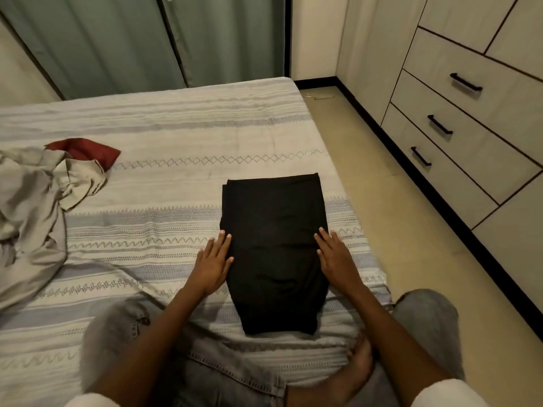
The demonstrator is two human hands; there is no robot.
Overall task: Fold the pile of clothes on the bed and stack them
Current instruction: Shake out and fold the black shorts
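Note:
A black garment (274,245) lies folded into a long rectangle on the striped bed (164,136), right in front of me. My left hand (213,264) rests flat along its left edge with straight fingers. On the opposite edge my right hand (335,257) lies flat the same way. Neither hand grips the cloth. At the far left of the bed sits a loose pile of clothes: a crumpled beige garment (35,207) with a dark red one (88,151) partly under it.
My crossed legs in grey jeans (223,371) and a bare foot (360,362) lie just below the black garment. The bed's right edge drops to a tiled floor (411,230). A drawer unit (458,127) lines the right wall; grey curtains (132,39) hang behind.

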